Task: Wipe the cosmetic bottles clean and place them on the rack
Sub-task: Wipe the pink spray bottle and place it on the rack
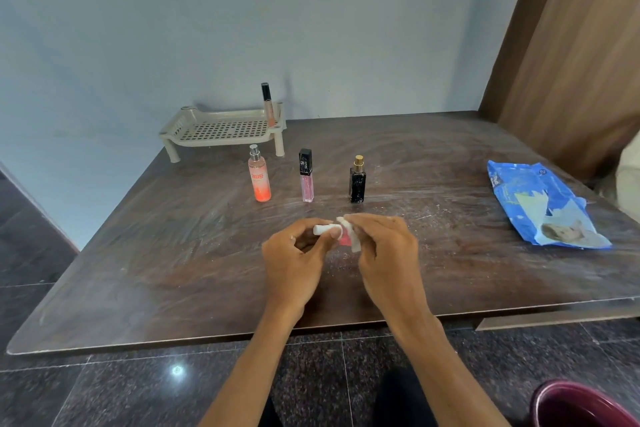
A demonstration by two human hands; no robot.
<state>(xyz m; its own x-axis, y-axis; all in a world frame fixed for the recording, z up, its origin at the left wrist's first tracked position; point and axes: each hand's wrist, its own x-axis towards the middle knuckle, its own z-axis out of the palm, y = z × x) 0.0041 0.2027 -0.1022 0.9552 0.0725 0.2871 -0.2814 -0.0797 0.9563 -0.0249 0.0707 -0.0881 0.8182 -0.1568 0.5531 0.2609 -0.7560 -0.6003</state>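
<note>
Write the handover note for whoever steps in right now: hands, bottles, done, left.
Left hand: holds the small pink bottle by its white cap.
Right hand: presses a white wipe to that bottle.
Rack: far left of the table; one slim black-capped tube stands at its right rear corner.
Done: that one tube is racked.
Left: finish this bottle, then wipe and rack the orange spray bottle, pink gloss tube and black gold-capped bottle standing upright mid-table. Blue wipes pack lies far right.
</note>
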